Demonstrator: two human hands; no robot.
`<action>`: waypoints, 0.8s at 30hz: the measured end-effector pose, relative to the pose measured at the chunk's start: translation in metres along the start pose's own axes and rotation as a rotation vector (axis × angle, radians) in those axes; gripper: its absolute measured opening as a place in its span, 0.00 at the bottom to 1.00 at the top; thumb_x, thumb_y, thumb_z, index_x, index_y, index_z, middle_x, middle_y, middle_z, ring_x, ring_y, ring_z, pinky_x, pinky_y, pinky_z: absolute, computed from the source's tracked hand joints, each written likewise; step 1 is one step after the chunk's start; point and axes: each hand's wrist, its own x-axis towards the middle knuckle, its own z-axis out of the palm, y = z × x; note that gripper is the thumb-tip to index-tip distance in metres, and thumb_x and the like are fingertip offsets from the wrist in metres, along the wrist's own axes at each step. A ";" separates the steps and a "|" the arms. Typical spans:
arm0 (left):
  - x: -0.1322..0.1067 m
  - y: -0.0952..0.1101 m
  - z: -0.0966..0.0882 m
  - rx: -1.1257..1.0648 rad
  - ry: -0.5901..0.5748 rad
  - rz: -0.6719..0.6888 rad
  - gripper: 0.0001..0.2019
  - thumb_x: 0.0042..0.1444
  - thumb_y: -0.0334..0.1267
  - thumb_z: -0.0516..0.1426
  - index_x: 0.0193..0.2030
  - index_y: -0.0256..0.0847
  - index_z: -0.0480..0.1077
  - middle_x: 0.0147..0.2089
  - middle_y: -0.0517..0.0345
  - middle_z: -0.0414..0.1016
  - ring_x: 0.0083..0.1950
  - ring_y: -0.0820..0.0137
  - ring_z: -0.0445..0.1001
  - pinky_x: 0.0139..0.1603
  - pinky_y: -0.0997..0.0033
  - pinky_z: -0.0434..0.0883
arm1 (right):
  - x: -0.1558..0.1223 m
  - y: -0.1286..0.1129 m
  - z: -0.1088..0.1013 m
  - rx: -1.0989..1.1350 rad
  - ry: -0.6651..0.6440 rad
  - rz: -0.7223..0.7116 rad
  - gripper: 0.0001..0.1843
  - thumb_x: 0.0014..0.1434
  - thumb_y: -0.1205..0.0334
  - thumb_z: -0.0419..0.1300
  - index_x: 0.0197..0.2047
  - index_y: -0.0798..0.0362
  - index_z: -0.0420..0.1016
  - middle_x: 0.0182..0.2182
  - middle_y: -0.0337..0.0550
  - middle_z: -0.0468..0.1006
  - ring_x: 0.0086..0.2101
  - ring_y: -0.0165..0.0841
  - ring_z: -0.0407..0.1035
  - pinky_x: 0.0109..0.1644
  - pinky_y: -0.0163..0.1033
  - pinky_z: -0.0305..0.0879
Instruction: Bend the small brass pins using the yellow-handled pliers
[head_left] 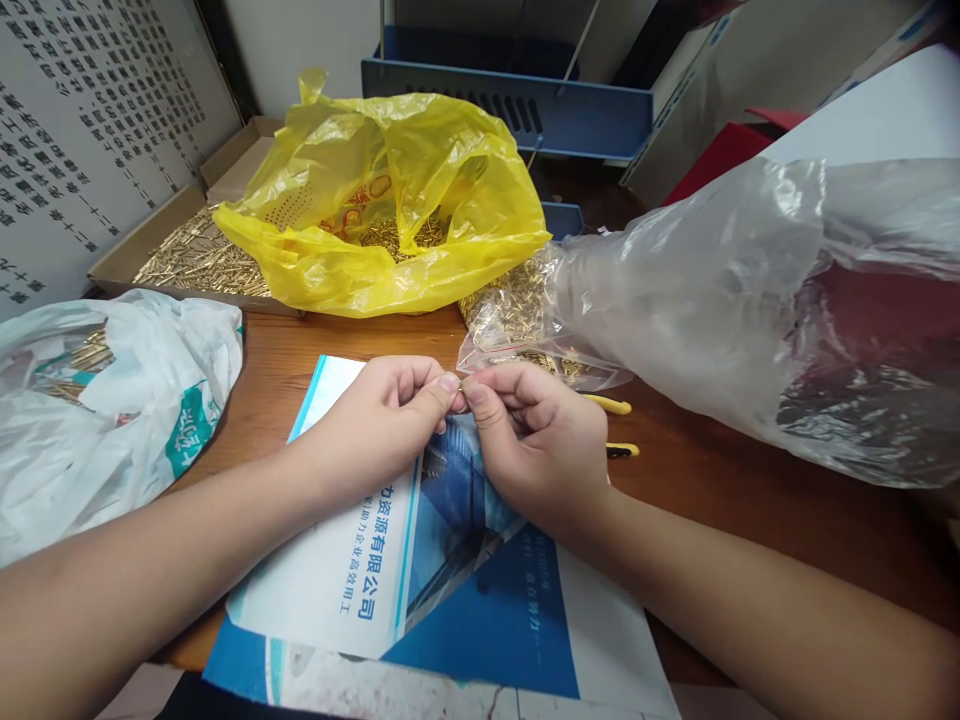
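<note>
My left hand and my right hand meet over a blue and white printed folder on the wooden table. Both hands are closed in a pinch, thumb tips touching each other. Whatever they pinch is too small to make out. A yellow plastic bag with small brass parts inside sits behind the hands. A clear bag of brass parts lies just beyond my right hand.
A white plastic bag with brass parts lies at the left. A cardboard tray of brass pins stands at back left. A large clear plastic bag fills the right. Yellow tool handles show behind my right hand. A blue metal rack is at the back.
</note>
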 end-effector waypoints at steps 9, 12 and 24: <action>-0.001 -0.003 -0.001 -0.082 -0.030 -0.005 0.17 0.58 0.49 0.61 0.28 0.37 0.67 0.27 0.61 0.63 0.27 0.74 0.57 0.29 0.72 0.53 | 0.000 -0.001 0.000 0.009 0.007 -0.024 0.05 0.64 0.69 0.58 0.35 0.52 0.71 0.30 0.41 0.83 0.30 0.30 0.79 0.34 0.34 0.78; 0.000 -0.004 -0.001 -0.073 -0.035 0.005 0.18 0.58 0.50 0.61 0.28 0.37 0.67 0.27 0.62 0.63 0.28 0.75 0.57 0.30 0.72 0.54 | -0.001 -0.001 -0.002 0.033 -0.019 -0.017 0.06 0.65 0.70 0.57 0.35 0.52 0.71 0.30 0.42 0.82 0.31 0.29 0.79 0.36 0.33 0.78; -0.001 -0.002 -0.005 -0.067 -0.073 -0.033 0.18 0.58 0.51 0.62 0.30 0.36 0.69 0.26 0.63 0.64 0.25 0.77 0.56 0.27 0.74 0.53 | 0.006 0.000 -0.008 0.112 -0.074 0.010 0.05 0.63 0.70 0.60 0.35 0.55 0.74 0.30 0.44 0.83 0.30 0.30 0.79 0.34 0.32 0.77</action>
